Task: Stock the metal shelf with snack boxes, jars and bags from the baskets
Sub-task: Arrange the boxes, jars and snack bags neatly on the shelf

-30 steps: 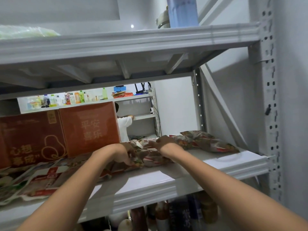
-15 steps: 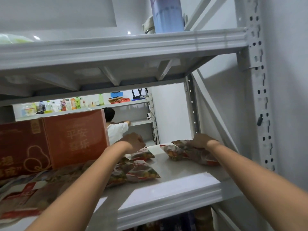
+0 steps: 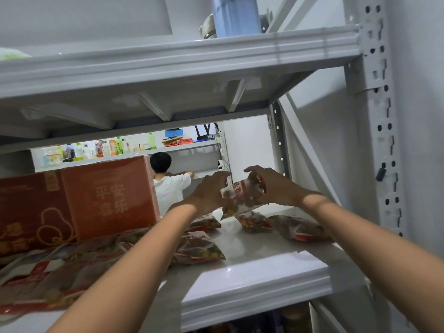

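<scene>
**Q.** Head view: where does the bag lie from your grips?

**A.** The snack bag [image 3: 241, 194] sits between them, raised above the shelf [image 3: 252, 280] toward its back right. My left grip [image 3: 210, 192] holds the end at 9 o'clock. My right grip [image 3: 272, 186] curls over the end at 3 o'clock. Neither is free.

**Q.** Its long axis?

**A.** Tilted, low at about 8 o'clock and high at about 2 o'clock. The low corner dips close to the flat bags [image 3: 296, 228] lying on the shelf. I cannot tell whether it touches them.

**Q.** Which grip is nearer the landing place?

**A.** As I judge it, the bare patch lies at 6 o'clock of the bag, between the flat bags at 4 o'clock and a second heap of bags [image 3: 199, 248] at 7 o'clock. The grips are about equally near, so the bag need only be lowered and laid flat. The red boxes [image 3: 108, 198] stand well apart at 9 o'clock.

**Q.** Pose of the arms?

**A.** Both forearms reach up and forward from 6 o'clock and converge on the bag, the grips facing each other across it.
</scene>
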